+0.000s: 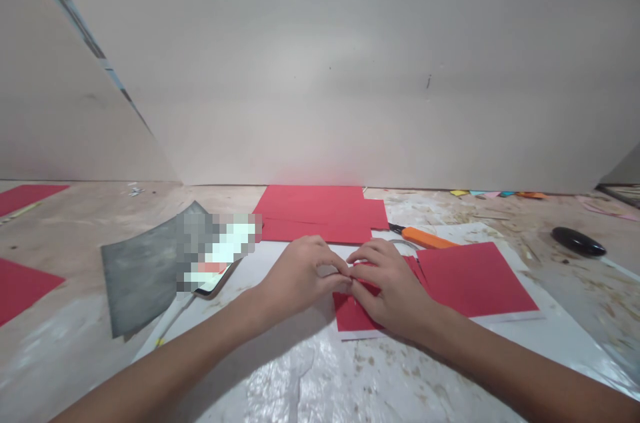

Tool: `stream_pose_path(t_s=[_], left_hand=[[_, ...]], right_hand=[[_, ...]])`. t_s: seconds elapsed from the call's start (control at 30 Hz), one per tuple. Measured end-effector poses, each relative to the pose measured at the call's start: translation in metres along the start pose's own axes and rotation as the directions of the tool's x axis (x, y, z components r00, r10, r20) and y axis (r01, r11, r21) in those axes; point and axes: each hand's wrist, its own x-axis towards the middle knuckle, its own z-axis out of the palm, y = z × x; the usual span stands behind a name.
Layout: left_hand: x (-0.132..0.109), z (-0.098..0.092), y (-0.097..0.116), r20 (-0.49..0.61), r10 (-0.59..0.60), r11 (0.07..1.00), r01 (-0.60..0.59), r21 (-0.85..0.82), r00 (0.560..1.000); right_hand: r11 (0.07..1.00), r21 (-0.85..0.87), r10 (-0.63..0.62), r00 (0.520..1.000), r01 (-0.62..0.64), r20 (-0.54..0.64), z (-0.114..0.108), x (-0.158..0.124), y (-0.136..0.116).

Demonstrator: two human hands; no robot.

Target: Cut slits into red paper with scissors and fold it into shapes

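My left hand (303, 276) and my right hand (393, 286) meet fingertip to fingertip over a piece of red paper (354, 318). Both are closed in a pinch on it, and the fingers hide most of the pinched part. A pale strip runs along this paper's lower edge. Just right of my right hand lies a larger red sheet (477, 280), also with a white lower edge. Behind my hands rests an orange-handled utility knife (430, 237), near a stack of red sheets (315, 210).
To the left, a phone (227, 260), partly blurred out, lies against a dark grey sheet (140, 273). A black oval object (579, 241) sits at the right. White paper (555, 343) lies beneath the work. A tall white board (350, 76) stands at the back, with coloured paper scraps (493, 194) along its foot.
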Motion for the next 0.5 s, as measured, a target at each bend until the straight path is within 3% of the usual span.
stream_pose_path(t_s=[0.3,0.5], left_hand=[[0.0008,-0.0003,0.0002,0.006,-0.023,0.999,0.023,0.027,1.000],[0.0015,-0.0016,-0.0028,-0.001,0.026,0.998,-0.026,0.065,1.000]], right_hand=[[1.000,0.002,0.012,1.000,-0.012,0.003,-0.0005,0.0006,-0.0007],[1.000,0.010,0.026,1.000,-0.026,-0.006,-0.0021,0.0020,-0.0034]])
